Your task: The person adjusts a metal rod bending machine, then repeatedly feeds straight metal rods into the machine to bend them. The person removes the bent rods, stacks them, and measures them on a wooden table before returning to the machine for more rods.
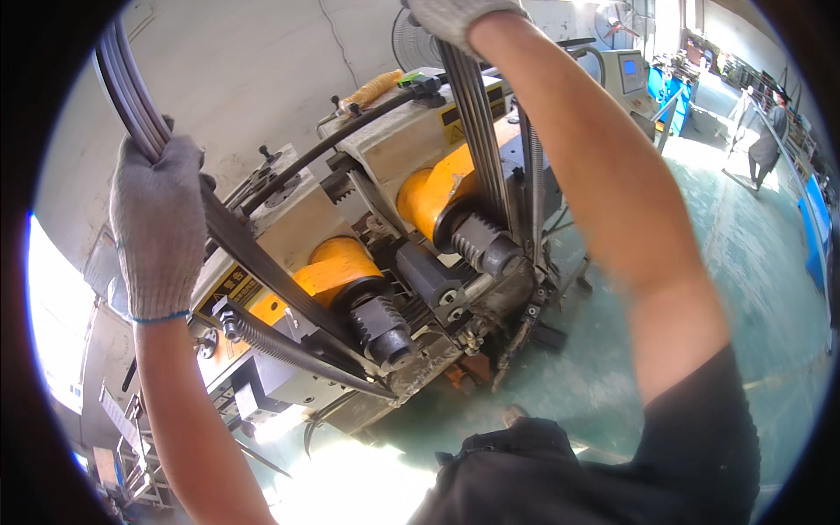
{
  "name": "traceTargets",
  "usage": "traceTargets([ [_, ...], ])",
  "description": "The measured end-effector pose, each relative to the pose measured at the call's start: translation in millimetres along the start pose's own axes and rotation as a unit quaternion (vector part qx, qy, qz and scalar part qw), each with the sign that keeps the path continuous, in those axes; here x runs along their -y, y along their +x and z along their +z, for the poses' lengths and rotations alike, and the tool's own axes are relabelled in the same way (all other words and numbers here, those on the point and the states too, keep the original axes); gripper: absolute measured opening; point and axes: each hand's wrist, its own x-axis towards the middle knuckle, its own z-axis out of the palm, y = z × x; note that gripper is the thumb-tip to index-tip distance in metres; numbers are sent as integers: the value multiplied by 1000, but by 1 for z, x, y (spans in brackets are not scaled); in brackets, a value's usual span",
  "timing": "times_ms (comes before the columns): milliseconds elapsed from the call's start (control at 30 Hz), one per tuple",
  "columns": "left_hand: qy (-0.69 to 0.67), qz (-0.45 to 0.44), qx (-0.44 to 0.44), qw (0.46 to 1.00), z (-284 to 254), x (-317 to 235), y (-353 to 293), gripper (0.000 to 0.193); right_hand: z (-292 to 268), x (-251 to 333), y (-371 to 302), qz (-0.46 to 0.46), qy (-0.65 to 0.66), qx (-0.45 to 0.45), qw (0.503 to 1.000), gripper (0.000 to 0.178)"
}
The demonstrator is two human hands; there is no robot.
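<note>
My left hand [160, 227], in a grey knit glove, is closed around a bundle of long dark grey strips [276, 271]. The bundle rises past the glove toward the top left and slopes down beside the lower ribbed spindle [381, 324] of a machine. High up at the top edge, my right hand [455, 19], also gloved and partly cut off, grips a second bundle of dark strips [479, 122]. That one runs down beside the other ribbed spindle [481, 243]. Whether the two bundles join is out of sight. Yellow housings [337, 269] sit behind the spindles.
A ridged flexible hose [293, 352] curves along the machine's front. A dark bar [341, 136] crosses above its pale body. A control box with a screen [628, 70] stands behind at right. Farther off, a person [770, 136] stands on the green floor [700, 227].
</note>
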Motion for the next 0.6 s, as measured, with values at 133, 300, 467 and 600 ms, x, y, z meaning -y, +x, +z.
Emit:
traceTargets([
  [133, -1, -4, 15, 1000, -2, 1, -7, 43, 17, -7, -7, -174, -183, 29, 967, 17],
  [300, -10, -5, 6, 1000, 1, -1, -11, 37, 25, -4, -2, -29, 54, 47, 997, 17],
  [467, -4, -14, 16, 1000, 0, -2, -13, 34, 26, -4, -1, -105, -111, 38, 988, 16],
  [600, 3, -5, 12, 1000, 0, -2, -11, 33, 26, -8, -4, -130, -108, 14, 986, 16],
])
